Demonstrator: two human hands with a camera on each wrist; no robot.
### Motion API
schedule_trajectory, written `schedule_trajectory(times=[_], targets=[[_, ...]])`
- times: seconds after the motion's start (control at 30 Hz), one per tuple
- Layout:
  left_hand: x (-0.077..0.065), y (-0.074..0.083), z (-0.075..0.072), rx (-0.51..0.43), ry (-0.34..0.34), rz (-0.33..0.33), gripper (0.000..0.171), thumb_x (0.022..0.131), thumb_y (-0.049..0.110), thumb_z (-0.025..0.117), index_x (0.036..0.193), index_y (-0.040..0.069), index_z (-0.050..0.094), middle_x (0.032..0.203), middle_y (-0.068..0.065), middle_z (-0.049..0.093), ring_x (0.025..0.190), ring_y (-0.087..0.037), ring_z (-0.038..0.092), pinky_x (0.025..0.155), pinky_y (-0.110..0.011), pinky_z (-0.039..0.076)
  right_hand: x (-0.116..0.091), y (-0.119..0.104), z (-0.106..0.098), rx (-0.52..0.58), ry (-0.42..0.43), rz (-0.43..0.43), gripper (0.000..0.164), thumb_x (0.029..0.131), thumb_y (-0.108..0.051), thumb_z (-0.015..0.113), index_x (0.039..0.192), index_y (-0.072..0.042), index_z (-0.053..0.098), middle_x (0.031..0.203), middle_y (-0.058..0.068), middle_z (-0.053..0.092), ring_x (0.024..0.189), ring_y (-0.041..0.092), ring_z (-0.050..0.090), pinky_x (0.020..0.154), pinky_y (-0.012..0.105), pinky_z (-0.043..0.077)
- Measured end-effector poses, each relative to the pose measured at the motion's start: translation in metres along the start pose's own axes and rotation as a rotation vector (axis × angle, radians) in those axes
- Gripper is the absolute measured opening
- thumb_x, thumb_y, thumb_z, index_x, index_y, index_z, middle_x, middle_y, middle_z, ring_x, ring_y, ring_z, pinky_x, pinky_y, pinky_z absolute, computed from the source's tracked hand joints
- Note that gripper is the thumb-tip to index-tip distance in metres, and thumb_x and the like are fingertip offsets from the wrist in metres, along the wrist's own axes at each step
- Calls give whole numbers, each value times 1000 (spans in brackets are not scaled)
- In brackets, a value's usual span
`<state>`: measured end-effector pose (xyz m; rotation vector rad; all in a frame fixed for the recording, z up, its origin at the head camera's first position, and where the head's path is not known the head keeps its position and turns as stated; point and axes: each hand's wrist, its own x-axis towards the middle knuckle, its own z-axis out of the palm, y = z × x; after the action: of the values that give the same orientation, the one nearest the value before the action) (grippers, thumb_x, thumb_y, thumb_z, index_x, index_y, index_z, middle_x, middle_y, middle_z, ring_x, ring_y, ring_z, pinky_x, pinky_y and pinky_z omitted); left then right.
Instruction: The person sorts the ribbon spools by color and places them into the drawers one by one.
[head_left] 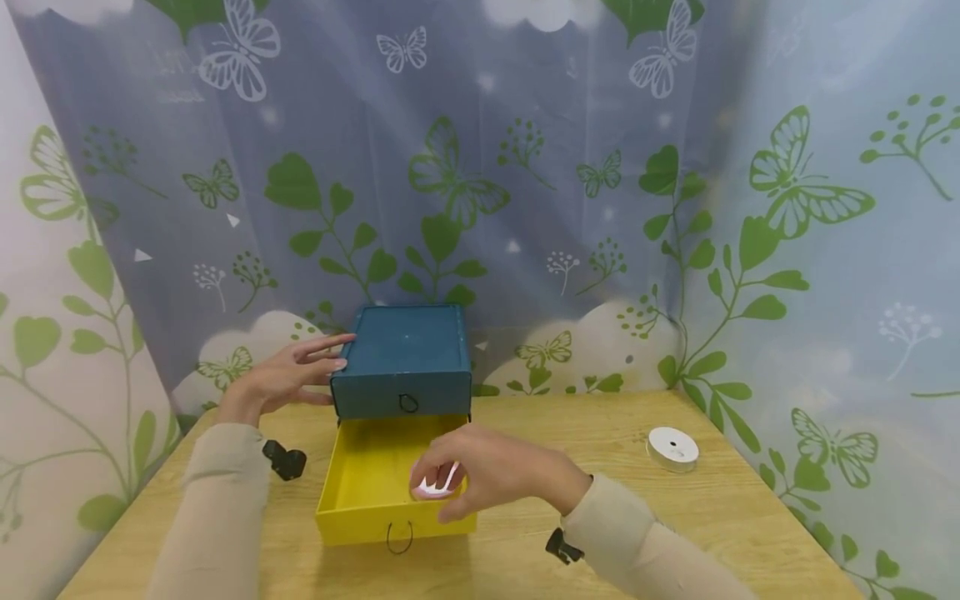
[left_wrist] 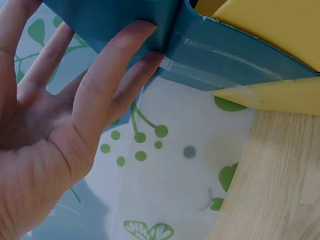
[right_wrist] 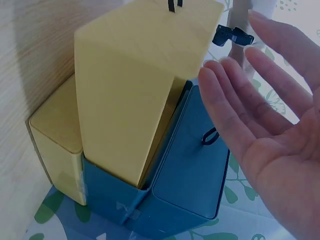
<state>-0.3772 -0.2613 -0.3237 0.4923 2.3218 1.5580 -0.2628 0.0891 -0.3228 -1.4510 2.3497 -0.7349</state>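
Observation:
A blue drawer box (head_left: 408,342) stands on the table, its blue front shut and fitted with a black loop. Below that front, a yellow drawer (head_left: 397,525) is pulled out. My left hand (head_left: 281,379) touches the box's left side with extended fingers; the left wrist view shows fingertips against the blue wall (left_wrist: 115,22). Over the drawer's front right corner hovers my right hand (head_left: 487,471). Its fingers are loosely bent and hold nothing in the right wrist view. A small pink-rimmed white thing (head_left: 430,495) shows between these fingers in the head view, partly hidden.
A white spool (head_left: 672,446) lies on the wooden table (head_left: 577,417) at the right. Beside the blue box, a second yellow part (right_wrist: 55,140) shows in the right wrist view. Patterned curtains (head_left: 525,250) enclose the table's back and sides.

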Motion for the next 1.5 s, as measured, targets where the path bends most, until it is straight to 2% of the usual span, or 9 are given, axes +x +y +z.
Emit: schedule_trajectory(times=[0.17, 0.37, 0.43, 0.6, 0.8, 1.1, 1.3, 1.5], targets=[[-1, -2, 1, -2, 4, -6, 75, 104, 37, 62, 167, 26, 22, 174, -19, 5, 153, -55, 22, 112, -61, 48, -4, -3, 9, -24, 3, 7, 35, 87, -10, 84, 121, -9, 72, 115, 5, 77, 99, 5, 72, 85, 15, 59], [-3, -4, 2, -9, -9, -10, 74, 105, 36, 61, 167, 26, 21, 174, -19, 5, 154, -55, 20, 113, -61, 47, -9, -11, 21, -220, 104, -46, 36, 87, -17, 85, 120, -12, 75, 119, -2, 77, 109, 9, 71, 98, 16, 54], [-3, -4, 1, -11, -15, -5, 73, 106, 36, 60, 167, 25, 21, 174, -20, 5, 154, -55, 20, 113, -61, 47, -11, -16, 24, -250, 124, -53, 35, 86, -18, 86, 119, -12, 76, 117, -2, 78, 105, 8, 71, 95, 14, 53], [-4, -5, 1, -12, -11, -8, 73, 106, 35, 60, 167, 24, 21, 174, -19, 5, 154, -55, 20, 113, -61, 47, -15, -23, 32, -223, 100, -65, 32, 87, -17, 85, 118, -11, 76, 110, -1, 78, 87, 0, 66, 81, 5, 51], [-2, -5, 0, -9, -7, -10, 73, 106, 37, 60, 167, 25, 22, 174, -18, 5, 155, -54, 19, 113, -62, 46, -16, -21, 41, -166, 107, -61, 33, 88, -11, 83, 120, -8, 75, 109, 2, 77, 88, -6, 65, 79, 2, 51], [-4, -5, 0, -12, -1, -12, 74, 105, 37, 61, 167, 25, 22, 175, -18, 5, 154, -55, 20, 113, -62, 46, -13, -16, 60, -249, 182, -21, 25, 88, -12, 83, 112, -12, 76, 103, -2, 77, 81, -5, 61, 74, 4, 48], [-5, -3, -1, -11, 3, -2, 72, 106, 36, 59, 167, 25, 22, 174, -18, 6, 154, -55, 19, 112, -60, 48, -10, -14, 68, -308, 215, 11, 24, 87, -12, 84, 109, -12, 77, 99, -4, 76, 83, -5, 63, 75, 3, 49], [-1, 1, -1, -8, 6, 1, 73, 105, 38, 60, 166, 27, 23, 174, -18, 7, 154, -54, 21, 112, -60, 48, -9, -12, 73, -350, 234, 37, 27, 85, -11, 85, 111, -12, 77, 105, -3, 77, 87, -2, 64, 76, 6, 51]])
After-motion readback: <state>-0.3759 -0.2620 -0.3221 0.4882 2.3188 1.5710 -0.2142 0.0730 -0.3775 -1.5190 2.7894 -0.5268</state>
